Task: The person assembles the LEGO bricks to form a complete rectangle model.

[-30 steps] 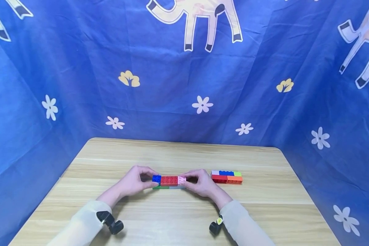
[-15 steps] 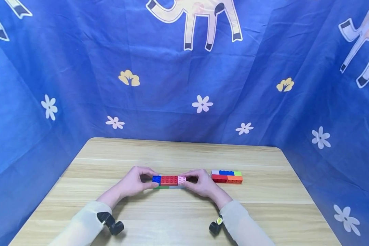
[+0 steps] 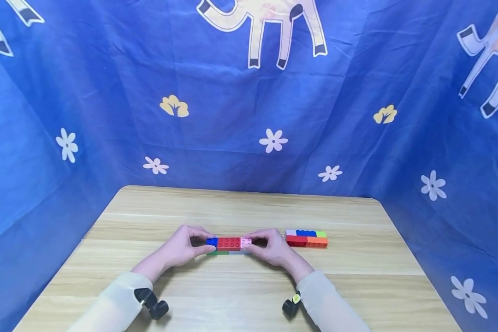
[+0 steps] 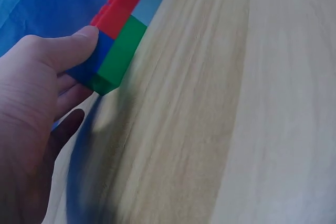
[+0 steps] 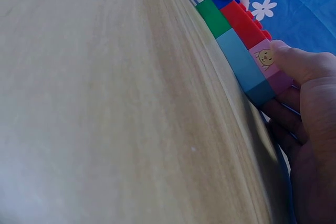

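Note:
A two-layer row of toy building bricks stands on the table between both hands. Its upper layer has a blue brick (image 3: 211, 241) at the left, a red brick (image 3: 229, 244) in the middle and a pink brick (image 5: 264, 56) with a printed animal face at the right. Below them lie a green brick (image 4: 122, 53) and a light blue brick (image 5: 242, 66). My left hand (image 3: 181, 246) pinches the blue end between thumb and fingers. At the other end, my right hand (image 3: 273, 247) pinches the pink brick the same way.
Just right of my right hand sits a second two-layer brick block (image 3: 306, 239) in red, orange, blue, white and lime. The wooden table (image 3: 249, 290) ends at the back against a blue patterned curtain (image 3: 232, 157), which also rises at both sides.

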`<state>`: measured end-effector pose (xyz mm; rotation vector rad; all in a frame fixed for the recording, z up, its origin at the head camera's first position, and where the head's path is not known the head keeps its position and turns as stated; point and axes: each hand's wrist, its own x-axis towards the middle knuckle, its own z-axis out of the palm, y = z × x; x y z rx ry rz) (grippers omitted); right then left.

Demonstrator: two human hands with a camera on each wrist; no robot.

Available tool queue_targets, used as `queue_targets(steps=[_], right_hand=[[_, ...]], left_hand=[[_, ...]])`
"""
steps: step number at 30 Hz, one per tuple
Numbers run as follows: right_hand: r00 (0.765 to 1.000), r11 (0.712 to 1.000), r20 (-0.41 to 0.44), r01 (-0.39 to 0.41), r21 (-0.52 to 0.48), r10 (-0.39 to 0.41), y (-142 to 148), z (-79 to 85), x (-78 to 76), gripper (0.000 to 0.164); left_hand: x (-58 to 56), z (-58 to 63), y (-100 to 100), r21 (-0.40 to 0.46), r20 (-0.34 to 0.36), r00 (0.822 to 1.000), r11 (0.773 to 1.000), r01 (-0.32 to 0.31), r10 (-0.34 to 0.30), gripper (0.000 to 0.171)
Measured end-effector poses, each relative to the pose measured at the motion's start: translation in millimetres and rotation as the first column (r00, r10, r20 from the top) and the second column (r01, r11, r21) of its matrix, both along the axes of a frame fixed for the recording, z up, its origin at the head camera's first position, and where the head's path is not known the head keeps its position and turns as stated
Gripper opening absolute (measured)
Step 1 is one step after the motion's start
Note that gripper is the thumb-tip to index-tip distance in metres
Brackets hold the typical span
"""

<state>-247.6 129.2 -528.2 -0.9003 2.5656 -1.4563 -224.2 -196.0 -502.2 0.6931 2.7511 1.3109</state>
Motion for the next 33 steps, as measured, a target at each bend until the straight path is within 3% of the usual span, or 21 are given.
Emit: queue_targets(steps=[11, 21, 33], right_hand=[[1.000, 1.000, -0.009, -0.007, -0.008, 0.007, 3, -3.6, 0.4, 0.032], [1.000, 1.000, -0.019, -0.007, -0.025, 0.006, 0, 0.7, -1.8, 0.032], [1.000, 1.000, 0.017, -0.011, 0.008, 0.010, 1, 2.8, 1.7, 0.035]], left_hand=[[0.9, -5.2, 4, 0.003, -0.006, 1.000, 1.000, -0.016, 0.016, 0.033], [-0.3, 2.3, 2, -0.046, 0.017, 0.999, 0.998, -0.043, 0.043, 0.034], [6.7, 7.5, 2, -0.122, -0.042, 0.999, 0.992, -0.021, 0.016, 0.035]])
